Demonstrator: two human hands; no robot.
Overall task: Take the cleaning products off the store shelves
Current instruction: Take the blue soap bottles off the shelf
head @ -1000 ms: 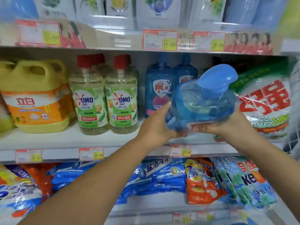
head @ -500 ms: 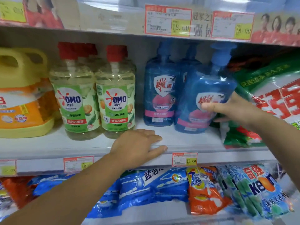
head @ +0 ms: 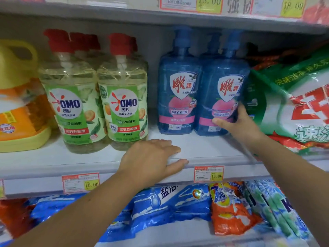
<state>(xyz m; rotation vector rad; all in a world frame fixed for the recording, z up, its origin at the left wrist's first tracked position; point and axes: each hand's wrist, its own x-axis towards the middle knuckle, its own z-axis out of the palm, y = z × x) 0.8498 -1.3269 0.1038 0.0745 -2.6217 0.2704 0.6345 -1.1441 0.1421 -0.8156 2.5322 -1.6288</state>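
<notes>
Writing on two red-capped bottles (head: 122,97) reads OMO; a price tag (head: 208,174) reads 12.00. The right hand (head: 238,123) grips the right blue bottle (head: 224,82), upright on the shelf (head: 204,148), touching the left blue bottle (head: 179,90), with a green-and-white bag (head: 293,104) just beside it. The left hand (head: 153,157) rests flat, fingers straight, on the shelf edge. An orange Tide bag (head: 229,207) lies below.

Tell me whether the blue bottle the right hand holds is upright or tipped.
Upright. The blue bottle stands base-down on the shelf, pump on top; the right hand grips its lower side.
</notes>
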